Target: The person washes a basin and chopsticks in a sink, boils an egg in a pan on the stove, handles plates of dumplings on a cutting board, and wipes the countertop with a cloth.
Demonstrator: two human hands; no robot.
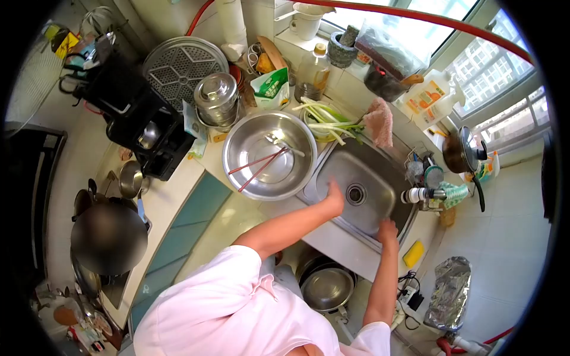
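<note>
My left hand [335, 197] is over the left near part of the steel sink [368, 166]; its fingers are blurred and whatever it might hold does not show. At the near right rim of the same sink is my right hand [388, 230], its fingers curled, with nothing that I can make out in them. Left of the sink stands a large steel bowl [270, 172] with red chopsticks [261, 168] and a pale-handled utensil [289, 148] in it. Green onions [329, 120] lie in a bowl behind the sink, beside a pink cloth [379, 123].
A faucet [423, 194] reaches over the sink's right side. On the right are a yellow sponge [413, 253] and a lidded pot [462, 150]. Steel pots [217, 99] stand behind the large bowl. A black rack [142, 113] is at the left. Below the counter sits a pan [327, 289].
</note>
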